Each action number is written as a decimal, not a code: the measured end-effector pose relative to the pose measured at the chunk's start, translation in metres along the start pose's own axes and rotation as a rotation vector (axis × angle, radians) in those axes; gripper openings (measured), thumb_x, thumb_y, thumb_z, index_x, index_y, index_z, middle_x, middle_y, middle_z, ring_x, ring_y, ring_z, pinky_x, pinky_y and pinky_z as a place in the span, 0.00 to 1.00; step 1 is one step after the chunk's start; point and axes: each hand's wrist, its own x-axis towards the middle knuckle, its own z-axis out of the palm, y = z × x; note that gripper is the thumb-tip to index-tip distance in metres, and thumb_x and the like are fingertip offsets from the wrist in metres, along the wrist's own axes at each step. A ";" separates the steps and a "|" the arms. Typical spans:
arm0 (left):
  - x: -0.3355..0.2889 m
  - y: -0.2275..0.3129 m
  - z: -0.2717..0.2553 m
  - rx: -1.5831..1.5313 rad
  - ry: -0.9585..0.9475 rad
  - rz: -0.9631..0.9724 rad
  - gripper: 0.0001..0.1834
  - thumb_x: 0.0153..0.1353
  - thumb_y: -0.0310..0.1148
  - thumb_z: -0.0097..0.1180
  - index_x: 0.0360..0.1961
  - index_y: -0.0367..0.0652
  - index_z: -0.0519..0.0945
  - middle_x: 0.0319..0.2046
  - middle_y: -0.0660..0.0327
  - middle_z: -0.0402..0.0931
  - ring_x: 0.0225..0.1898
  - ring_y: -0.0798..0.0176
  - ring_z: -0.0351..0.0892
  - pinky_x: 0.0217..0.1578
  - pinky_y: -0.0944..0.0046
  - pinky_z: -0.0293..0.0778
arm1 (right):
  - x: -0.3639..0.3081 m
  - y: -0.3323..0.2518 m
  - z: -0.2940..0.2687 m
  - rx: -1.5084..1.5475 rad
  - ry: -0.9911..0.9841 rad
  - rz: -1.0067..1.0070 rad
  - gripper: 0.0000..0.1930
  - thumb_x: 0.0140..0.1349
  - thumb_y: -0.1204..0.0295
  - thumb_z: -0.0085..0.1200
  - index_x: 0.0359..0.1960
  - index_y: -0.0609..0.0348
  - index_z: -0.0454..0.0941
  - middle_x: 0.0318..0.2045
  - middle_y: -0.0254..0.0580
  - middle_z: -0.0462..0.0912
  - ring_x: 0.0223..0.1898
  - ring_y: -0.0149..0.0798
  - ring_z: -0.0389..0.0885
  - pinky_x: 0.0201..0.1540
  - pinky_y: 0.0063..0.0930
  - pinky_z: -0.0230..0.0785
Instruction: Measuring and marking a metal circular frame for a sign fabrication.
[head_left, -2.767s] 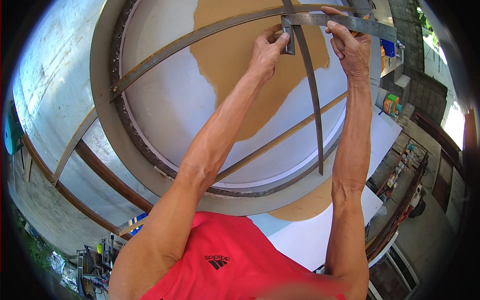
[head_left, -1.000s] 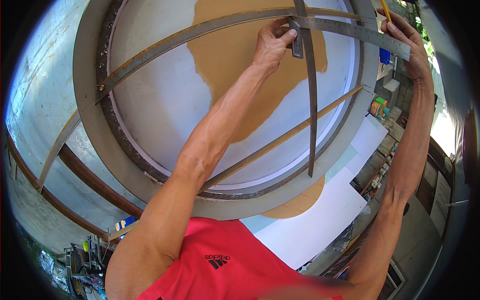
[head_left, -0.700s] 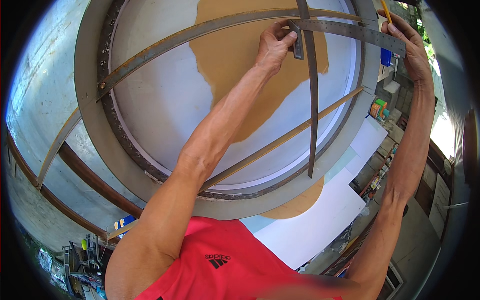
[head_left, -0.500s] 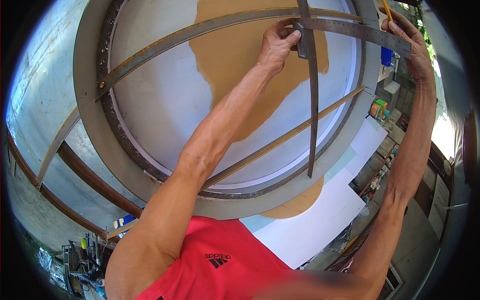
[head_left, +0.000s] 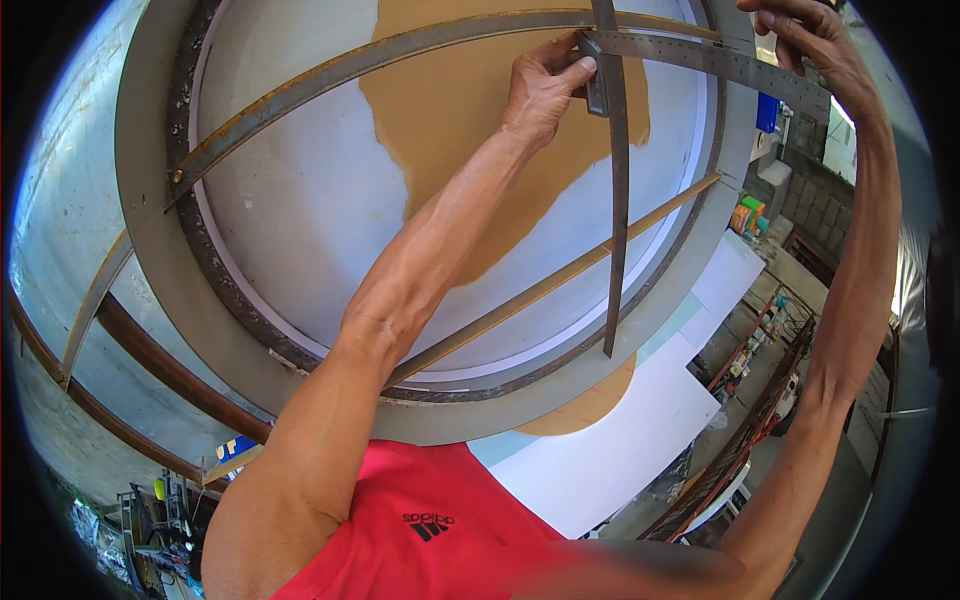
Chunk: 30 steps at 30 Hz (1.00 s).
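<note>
My left hand (head_left: 538, 95) grips the dark stock (head_left: 597, 88) of a try square, thumb on top. The square's long graduated blade (head_left: 715, 60) extends right, crossing a flat upright metal bar (head_left: 618, 200) and reaching past the rim of a big round metal frame (head_left: 140, 190). My right hand (head_left: 815, 45) is raised above the blade's far end, apart from it, at the top edge. Its fingers are bent together; whatever they hold is hidden or out of view. A long flat metal strip (head_left: 340, 75) spans the frame near its top.
A thinner metal strip (head_left: 560, 285) slants across the frame's lower part. Behind the bars lies a pale panel with a large tan patch (head_left: 480, 120). White sheets (head_left: 610, 450) and a round tan board (head_left: 590, 400) lie below right. Brown metal rails (head_left: 180, 370) run at lower left.
My right hand has moved up and right, off the blade's far end; the yellow pencil it held no longer shows. My left hand keeps its grip on the try square. The view has shifted slightly.
</note>
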 end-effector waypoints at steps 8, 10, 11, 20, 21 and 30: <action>0.005 -0.001 -0.002 -0.018 0.011 0.007 0.25 0.64 0.23 0.62 0.62 0.33 0.74 0.42 0.54 0.85 0.37 0.64 0.83 0.38 0.59 0.84 | 0.002 -0.034 -0.004 -0.049 0.047 -0.130 0.09 0.70 0.75 0.54 0.43 0.68 0.84 0.26 0.40 0.85 0.16 0.27 0.80 0.19 0.20 0.73; 0.005 0.000 0.001 -0.015 0.020 0.005 0.25 0.64 0.23 0.62 0.63 0.32 0.74 0.43 0.53 0.85 0.37 0.64 0.83 0.38 0.59 0.84 | 0.002 -0.035 -0.006 -0.042 0.046 -0.128 0.09 0.70 0.75 0.54 0.43 0.68 0.84 0.26 0.39 0.85 0.17 0.27 0.80 0.19 0.20 0.73; 0.004 0.000 0.002 -0.011 0.020 0.000 0.26 0.64 0.23 0.62 0.63 0.31 0.73 0.43 0.53 0.84 0.37 0.63 0.84 0.38 0.59 0.84 | 0.004 -0.034 -0.007 -0.024 0.037 -0.108 0.09 0.70 0.75 0.54 0.43 0.68 0.84 0.26 0.39 0.84 0.17 0.27 0.80 0.20 0.20 0.74; 0.004 0.004 0.001 -0.006 0.010 -0.009 0.25 0.63 0.20 0.61 0.63 0.30 0.73 0.43 0.52 0.85 0.38 0.63 0.84 0.38 0.59 0.85 | 0.004 -0.041 -0.004 0.113 -0.009 -0.126 0.11 0.70 0.73 0.56 0.47 0.69 0.81 0.28 0.42 0.84 0.19 0.28 0.79 0.21 0.19 0.72; 0.004 0.004 0.002 -0.005 0.023 -0.007 0.25 0.63 0.18 0.59 0.62 0.31 0.74 0.42 0.51 0.85 0.38 0.62 0.84 0.37 0.59 0.85 | 0.006 -0.043 -0.007 0.099 -0.096 -0.139 0.12 0.69 0.71 0.57 0.47 0.69 0.81 0.28 0.42 0.84 0.20 0.29 0.79 0.21 0.19 0.72; 0.005 0.000 0.000 -0.021 0.013 0.007 0.25 0.63 0.22 0.63 0.61 0.30 0.74 0.42 0.52 0.84 0.37 0.63 0.83 0.38 0.58 0.85 | 0.016 -0.103 0.041 -0.746 -0.285 -0.185 0.13 0.64 0.70 0.59 0.45 0.64 0.84 0.28 0.42 0.86 0.24 0.32 0.82 0.30 0.28 0.75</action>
